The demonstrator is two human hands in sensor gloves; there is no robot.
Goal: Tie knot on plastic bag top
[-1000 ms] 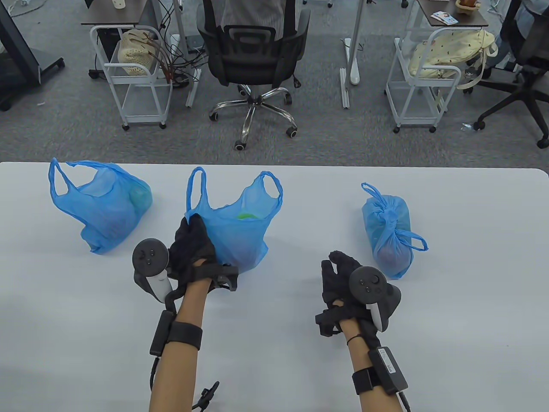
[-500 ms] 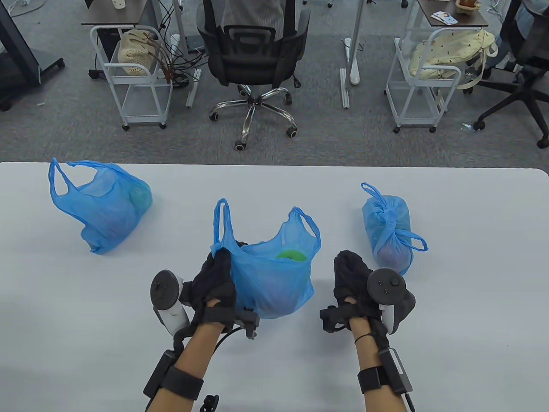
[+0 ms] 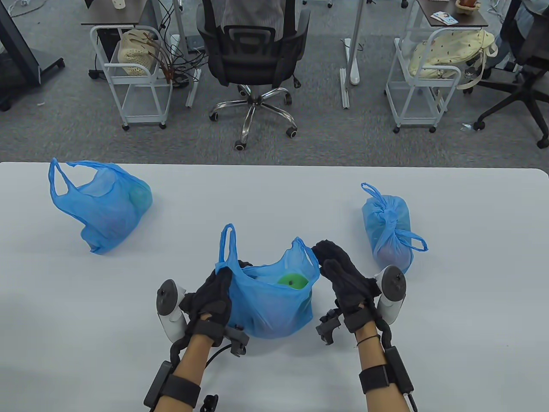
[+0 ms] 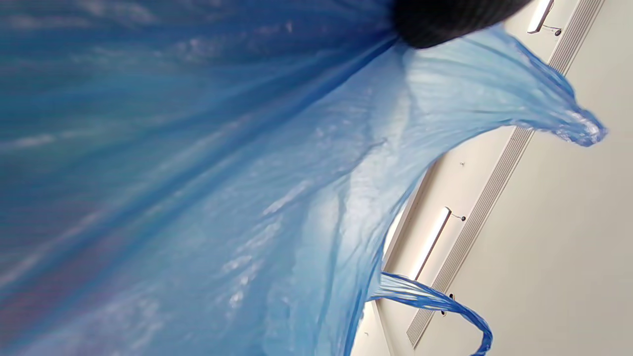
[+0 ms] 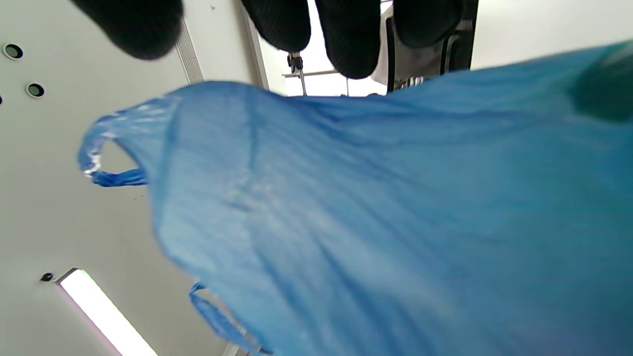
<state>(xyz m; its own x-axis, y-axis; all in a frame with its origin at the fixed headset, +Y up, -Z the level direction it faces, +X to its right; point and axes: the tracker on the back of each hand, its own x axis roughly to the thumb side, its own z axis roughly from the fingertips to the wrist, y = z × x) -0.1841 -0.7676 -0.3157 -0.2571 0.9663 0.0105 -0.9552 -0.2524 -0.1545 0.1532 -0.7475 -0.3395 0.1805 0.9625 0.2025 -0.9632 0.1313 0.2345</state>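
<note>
The open bag point(image 3: 270, 300) sits at the table's point(image 3: 274, 193) near edge, btwn both hands. Left hand point(image 3: 212, 294) grips its left rim. Right hand point(image 3: 343, 279) reaches w/ loose fingers, nothing held, right by the right handle point(image 3: 305, 253). Imo it should pinch that handle low, then cross both handles.

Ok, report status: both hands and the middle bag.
Left hand grips middle bag at its left rim. Right hand open, fingertips at the right handle, no grip yet. Bag top open, untied, green item inside. Nothing in the way.
</note>
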